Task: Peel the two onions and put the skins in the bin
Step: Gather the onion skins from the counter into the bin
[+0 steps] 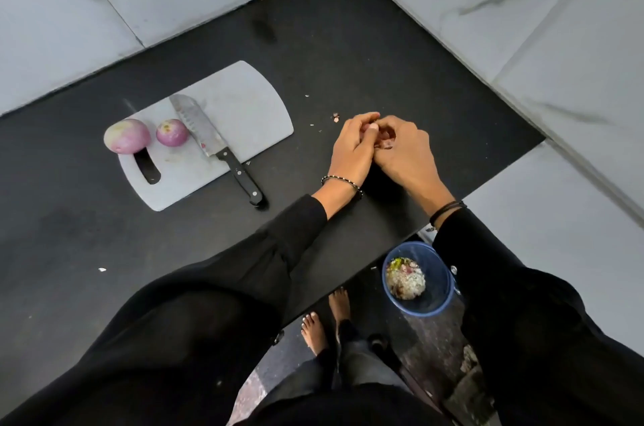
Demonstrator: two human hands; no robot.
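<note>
Two peeled pink onions lie at the left end of the white cutting board (240, 105): a larger onion (127, 136) at its edge and a smaller onion (172, 133) beside the knife. On the black counter to the right, my left hand (352, 147) and my right hand (400, 150) are cupped together around reddish onion skins (383, 141), mostly hidden between the fingers. A blue bin (439, 283) with scraps inside stands on the floor below the counter's edge, under my right forearm.
A black-handled knife (216, 143) lies across the board, handle toward me. Small skin bits (335, 117) dot the counter (348, 53) near my hands. Marble walls close the corner behind and to the right. My bare feet stand beside the bin.
</note>
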